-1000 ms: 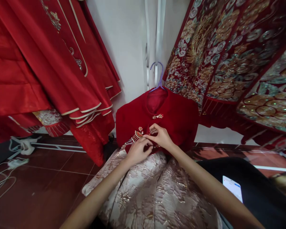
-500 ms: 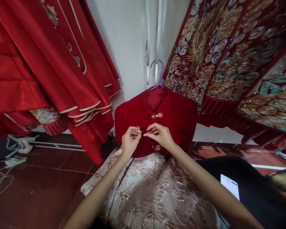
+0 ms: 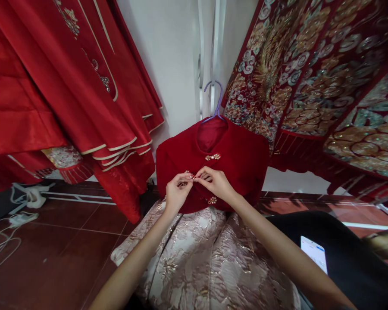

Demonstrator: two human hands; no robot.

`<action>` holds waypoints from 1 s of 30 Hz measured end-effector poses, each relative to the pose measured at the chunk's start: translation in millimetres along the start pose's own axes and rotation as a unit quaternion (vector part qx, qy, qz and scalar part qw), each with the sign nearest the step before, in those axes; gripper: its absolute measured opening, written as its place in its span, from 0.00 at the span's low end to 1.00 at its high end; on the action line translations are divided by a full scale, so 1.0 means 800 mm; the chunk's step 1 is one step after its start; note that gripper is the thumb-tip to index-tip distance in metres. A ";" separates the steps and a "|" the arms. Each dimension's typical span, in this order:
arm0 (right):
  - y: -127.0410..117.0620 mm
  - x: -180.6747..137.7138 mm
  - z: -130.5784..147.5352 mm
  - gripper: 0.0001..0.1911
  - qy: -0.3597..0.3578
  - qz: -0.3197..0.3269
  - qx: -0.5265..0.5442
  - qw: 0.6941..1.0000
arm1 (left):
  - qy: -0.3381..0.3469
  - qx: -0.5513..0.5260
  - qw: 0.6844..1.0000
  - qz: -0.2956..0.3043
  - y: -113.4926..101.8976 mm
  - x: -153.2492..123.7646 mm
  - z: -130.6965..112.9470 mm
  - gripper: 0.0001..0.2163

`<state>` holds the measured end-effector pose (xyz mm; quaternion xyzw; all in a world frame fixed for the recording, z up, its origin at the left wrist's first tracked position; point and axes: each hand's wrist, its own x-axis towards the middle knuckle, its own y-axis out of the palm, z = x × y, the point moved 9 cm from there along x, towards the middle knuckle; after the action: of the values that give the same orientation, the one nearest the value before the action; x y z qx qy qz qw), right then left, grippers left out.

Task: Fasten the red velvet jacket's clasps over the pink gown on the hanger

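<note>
One jeweled clasp (image 3: 186,172) — pinched in the closed fingertips of the left hand (image 3: 177,192) and the right hand (image 3: 219,183) — sits midway down the front of a red jacket (image 3: 244,150), a purple hanger (image 3: 219,102) rising from its collar.

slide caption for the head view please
Left hand and right hand pinch close together at the front of a red garment on a purple hanger.

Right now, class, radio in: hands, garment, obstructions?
Left hand, right hand pinching middle clasp. Red garment on purple hanger, top clasp looking fastened. Nothing visibly blocking.
</note>
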<state>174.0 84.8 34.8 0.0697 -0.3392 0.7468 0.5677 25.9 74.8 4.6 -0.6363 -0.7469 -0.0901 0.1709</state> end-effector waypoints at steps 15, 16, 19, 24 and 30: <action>0.006 0.001 0.004 0.06 -0.004 0.003 -0.014 1.000 | -0.010 -0.003 1.000 -0.006 -0.001 0.002 -0.001 0.12; 0.007 0.001 0.004 0.06 -0.005 0.006 -0.014 1.000 | -0.009 -0.004 1.000 -0.007 -0.001 0.003 -0.001 0.12; 0.007 0.001 0.003 0.06 -0.003 0.002 -0.025 1.000 | -0.008 -0.009 1.000 -0.009 -0.002 0.003 0.001 0.11; 0.008 0.004 0.005 0.06 -0.002 -0.015 -0.036 0.999 | 0.002 -0.011 1.000 -0.013 -0.004 0.004 0.004 0.11; 0.008 0.003 0.006 0.07 -0.008 -0.029 -0.045 0.999 | -0.003 -0.014 1.000 -0.006 -0.003 0.004 0.007 0.11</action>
<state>165.9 83.4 37.0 0.0592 -0.3750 0.7134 0.5891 21.9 79.3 0.9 -0.6342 -0.7499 -0.1001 0.1593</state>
